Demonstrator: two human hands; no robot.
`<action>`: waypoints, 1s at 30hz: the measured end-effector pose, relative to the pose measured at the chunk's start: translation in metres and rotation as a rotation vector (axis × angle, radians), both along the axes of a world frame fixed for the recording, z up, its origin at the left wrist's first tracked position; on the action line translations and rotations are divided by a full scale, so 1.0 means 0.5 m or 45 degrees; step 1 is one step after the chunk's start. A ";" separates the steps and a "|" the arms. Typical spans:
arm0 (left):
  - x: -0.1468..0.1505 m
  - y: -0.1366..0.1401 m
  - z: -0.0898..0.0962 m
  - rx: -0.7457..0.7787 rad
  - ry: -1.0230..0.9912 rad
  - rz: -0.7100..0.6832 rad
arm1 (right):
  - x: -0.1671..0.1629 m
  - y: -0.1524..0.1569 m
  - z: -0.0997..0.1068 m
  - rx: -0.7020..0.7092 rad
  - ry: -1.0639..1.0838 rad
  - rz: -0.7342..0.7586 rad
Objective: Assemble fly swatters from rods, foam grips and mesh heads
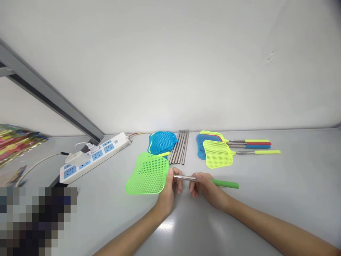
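Observation:
A green fly swatter (pixel 147 174) is held level above the tabletop, its perforated head to the left and its green grip to the right. My left hand (pixel 170 185) closes on the neck where the head meets the metal rod. Around the rod, close to the green grip, the fingers of my right hand (pixel 204 185) are wrapped. Behind my left hand lie loose metal rods (pixel 181 147) side by side. A stack of blue swatter heads (pixel 162 142) rests left of them, with a yellow piece among them. Whole swatters (pixel 218 153) in yellow, blue and red lie to the right.
A white power strip (pixel 96 158) with plugs and cables lies at the left. Shiny colourful packaging (pixel 18 142) sits at the far left, beside a grey metal frame (pixel 53 92). A pale wall (pixel 186 64) borders the table's back edge.

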State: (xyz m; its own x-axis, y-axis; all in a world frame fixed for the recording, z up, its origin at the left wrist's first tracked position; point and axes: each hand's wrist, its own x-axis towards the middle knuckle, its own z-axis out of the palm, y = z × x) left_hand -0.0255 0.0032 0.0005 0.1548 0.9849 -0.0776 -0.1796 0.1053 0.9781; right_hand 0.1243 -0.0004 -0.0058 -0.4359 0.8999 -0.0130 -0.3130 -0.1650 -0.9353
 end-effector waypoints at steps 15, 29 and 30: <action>0.001 0.001 0.013 -0.010 0.200 -0.076 | -0.003 0.006 0.010 -0.109 0.093 -0.046; 0.002 0.003 0.018 -0.005 0.224 -0.019 | -0.004 0.007 0.012 -0.128 0.092 -0.056; 0.002 0.004 0.019 -0.004 0.228 -0.011 | -0.004 0.007 0.013 -0.128 0.092 -0.058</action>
